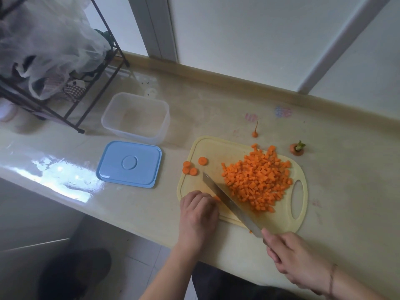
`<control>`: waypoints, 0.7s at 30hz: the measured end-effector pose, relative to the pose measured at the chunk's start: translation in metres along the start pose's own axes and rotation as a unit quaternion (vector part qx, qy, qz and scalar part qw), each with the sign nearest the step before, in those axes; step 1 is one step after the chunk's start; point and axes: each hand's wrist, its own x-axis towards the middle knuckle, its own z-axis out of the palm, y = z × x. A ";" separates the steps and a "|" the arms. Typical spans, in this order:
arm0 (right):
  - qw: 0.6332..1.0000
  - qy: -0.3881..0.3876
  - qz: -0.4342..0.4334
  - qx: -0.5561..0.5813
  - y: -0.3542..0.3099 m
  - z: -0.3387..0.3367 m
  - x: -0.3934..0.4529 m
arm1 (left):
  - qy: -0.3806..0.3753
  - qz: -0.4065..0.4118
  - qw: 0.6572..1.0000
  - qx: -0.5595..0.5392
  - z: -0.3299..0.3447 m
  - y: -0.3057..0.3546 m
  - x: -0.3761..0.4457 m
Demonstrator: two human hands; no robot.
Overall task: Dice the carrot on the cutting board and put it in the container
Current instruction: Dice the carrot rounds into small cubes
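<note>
Right hand: my right hand (290,254) is wrapped around the handle of the knife (229,202), blade slanting away across the cutting board (302,204).
Left hand: my left hand (199,211) curls over a small carrot piece (217,198) just left of the blade.
Diced carrot: the pile (257,180) lies right of the blade.
Slices: three rounds (190,167) sit beyond my left hand, at the board's edge.
Container: the container (135,118) is well apart, far left, its lid (129,163) nearer me.

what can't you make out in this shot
Head view only:
- The carrot piece being cut: mostly hidden under the left hand; its length is unclear.
- The knife handle: covered by the right hand.
- Items on the black rack: veiled by a translucent bag, blurred.
- The container floor: hazy through frosted plastic.
</note>
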 end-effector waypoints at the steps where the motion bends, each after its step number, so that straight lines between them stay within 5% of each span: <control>1: 1.000 0.002 -0.003 -0.006 -0.001 0.000 0.000 | -0.005 -0.006 1.000 0.004 0.000 0.000 0.000; 8: 0.988 0.061 -0.046 -0.135 0.000 0.006 0.015 | -0.008 0.000 1.000 0.002 0.001 0.003 0.002; 13: 0.999 0.034 -0.018 -0.024 -0.006 0.006 0.009 | 0.001 -0.013 0.998 -0.057 -0.006 0.003 0.002; 21: 0.999 -0.038 0.017 0.023 0.002 0.011 0.010 | 0.183 -0.241 0.949 -0.090 -0.037 -0.003 0.030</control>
